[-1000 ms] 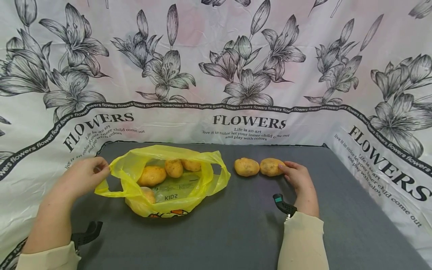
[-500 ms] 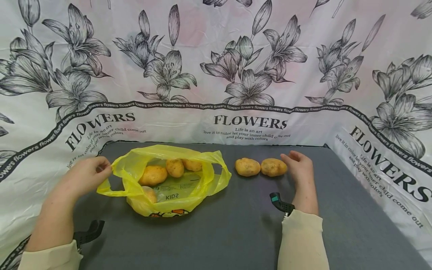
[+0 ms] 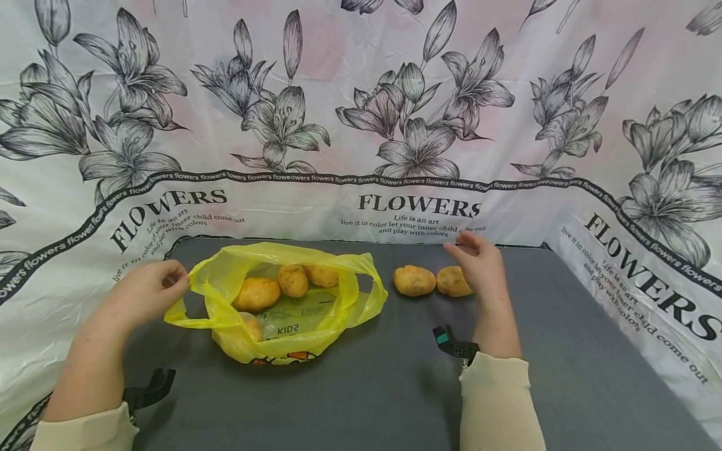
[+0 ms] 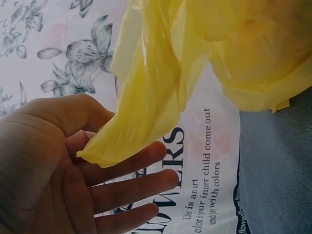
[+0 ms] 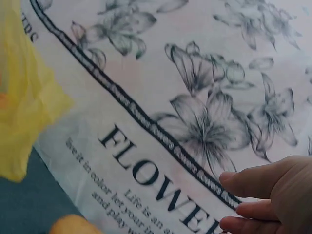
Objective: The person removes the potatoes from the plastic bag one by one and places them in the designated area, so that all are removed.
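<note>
A yellow plastic bag (image 3: 282, 351) stands with its mouth open, several potatoes (image 3: 258, 294) inside it. My left hand (image 3: 149, 291) pinches one of its handles (image 4: 131, 131) between thumb and forefinger, while the other fingers spread loosely. Outside the bag, to its right, two potatoes lie side by side: the left potato (image 3: 414, 280) is fully visible, and the right potato (image 3: 451, 282) is partly covered by my right hand (image 3: 479, 263). That hand hovers over it with fingers extended and nothing in them. In the right wrist view, a potato (image 5: 73, 225) shows at the bottom edge.
The grey table (image 3: 366, 401) extends in front of the bag and to the right. A white floral sheet (image 3: 316, 207) hangs behind the table and down both sides. Black wrist mounts (image 3: 149, 388) are strapped to both forearms.
My right hand has let go of the right potato, lifted off it and moved leftward above it. Both loose potatoes stay in place. My left hand keeps its pinch on the bag handle.
</note>
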`<state>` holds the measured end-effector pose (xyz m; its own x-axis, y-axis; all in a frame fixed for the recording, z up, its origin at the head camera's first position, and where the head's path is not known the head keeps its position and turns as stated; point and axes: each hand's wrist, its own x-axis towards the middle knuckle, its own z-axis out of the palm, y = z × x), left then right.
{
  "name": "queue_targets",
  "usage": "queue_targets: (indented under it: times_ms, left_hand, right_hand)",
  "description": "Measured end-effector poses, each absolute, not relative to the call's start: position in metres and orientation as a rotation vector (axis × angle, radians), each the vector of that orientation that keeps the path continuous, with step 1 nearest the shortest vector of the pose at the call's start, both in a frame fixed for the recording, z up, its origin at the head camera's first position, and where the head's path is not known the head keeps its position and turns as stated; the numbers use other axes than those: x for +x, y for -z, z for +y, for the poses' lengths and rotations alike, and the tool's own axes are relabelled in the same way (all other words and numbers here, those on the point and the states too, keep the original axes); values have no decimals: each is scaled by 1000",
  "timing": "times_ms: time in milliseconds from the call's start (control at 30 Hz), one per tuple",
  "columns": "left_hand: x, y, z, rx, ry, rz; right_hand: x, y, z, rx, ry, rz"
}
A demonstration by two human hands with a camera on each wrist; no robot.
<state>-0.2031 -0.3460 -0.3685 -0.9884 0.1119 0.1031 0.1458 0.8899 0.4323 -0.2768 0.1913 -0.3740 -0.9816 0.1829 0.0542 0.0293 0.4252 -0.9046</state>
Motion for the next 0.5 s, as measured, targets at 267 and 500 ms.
queue_targets:
  times_ms: [267,500]
  left_hand:
    - [-202,367,-345,-226,677,-2963]
    - [-201,364,-341,-234,682,-2956]
  right_hand:
    - [-270,361,164,61,-1656,-2508]
    - [-269,359,143,210,-1788,-2481]
